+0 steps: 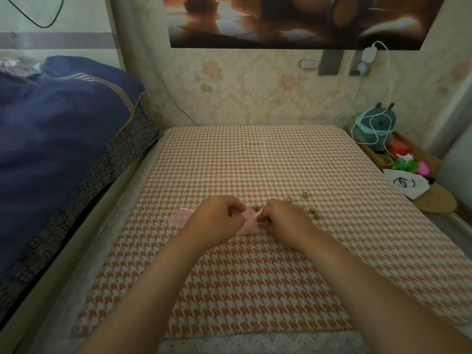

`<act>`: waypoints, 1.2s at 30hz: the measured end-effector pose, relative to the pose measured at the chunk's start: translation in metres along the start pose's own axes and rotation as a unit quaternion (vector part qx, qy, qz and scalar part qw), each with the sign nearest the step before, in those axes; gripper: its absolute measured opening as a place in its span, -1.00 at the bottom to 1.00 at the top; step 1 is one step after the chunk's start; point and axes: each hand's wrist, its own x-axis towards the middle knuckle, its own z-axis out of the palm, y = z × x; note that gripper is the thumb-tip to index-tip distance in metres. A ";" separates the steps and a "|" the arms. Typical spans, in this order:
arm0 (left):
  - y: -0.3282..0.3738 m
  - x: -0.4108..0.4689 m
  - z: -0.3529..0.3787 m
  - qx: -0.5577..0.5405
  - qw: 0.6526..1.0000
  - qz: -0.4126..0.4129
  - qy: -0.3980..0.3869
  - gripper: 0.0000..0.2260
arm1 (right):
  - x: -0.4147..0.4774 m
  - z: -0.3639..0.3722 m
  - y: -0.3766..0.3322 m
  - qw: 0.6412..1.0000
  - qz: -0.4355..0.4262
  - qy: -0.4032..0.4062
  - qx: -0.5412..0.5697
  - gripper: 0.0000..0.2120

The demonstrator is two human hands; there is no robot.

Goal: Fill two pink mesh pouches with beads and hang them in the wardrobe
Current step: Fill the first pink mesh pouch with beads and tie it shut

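Note:
A pink mesh pouch point(249, 221) lies on the houndstooth cloth point(255, 277) between my hands. My left hand point(217, 221) pinches its left side with curled fingers. My right hand point(283, 221) pinches its right edge. A second pink mesh pouch point(180, 217) lies flat just left of my left hand, partly hidden by it. Several brown beads point(313, 212) are scattered on the cloth behind and to the right of my right hand; one bead point(304, 195) sits a little apart, farther back.
A dark blue duvet point(51, 129) is piled on the bed at the left. At the right edge stands a tray with a plush toy point(375, 126), small colourful things and a white drawstring bag point(406, 185). A white charging cable point(388, 80) hangs from the wall.

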 end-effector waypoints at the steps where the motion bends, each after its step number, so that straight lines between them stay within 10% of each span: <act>1: -0.001 0.000 0.000 -0.005 1.000 -0.001 -0.001 -0.84 | 0.000 0.001 0.001 1.000 0.005 0.002 0.005 -0.77; 10: -0.002 0.002 0.002 -0.016 1.000 0.016 -0.011 -0.81 | -0.005 -0.039 -0.004 0.958 0.058 0.183 0.214 -0.83; 20: -0.006 -0.004 0.016 -0.049 0.997 0.054 -0.027 -0.82 | -0.021 -0.042 -0.027 0.988 -0.040 0.093 0.121 -0.87; 36: 0.037 0.012 0.028 -0.025 0.996 0.062 -0.056 -0.85 | -0.042 -0.064 0.020 0.988 0.036 0.011 0.152 -0.79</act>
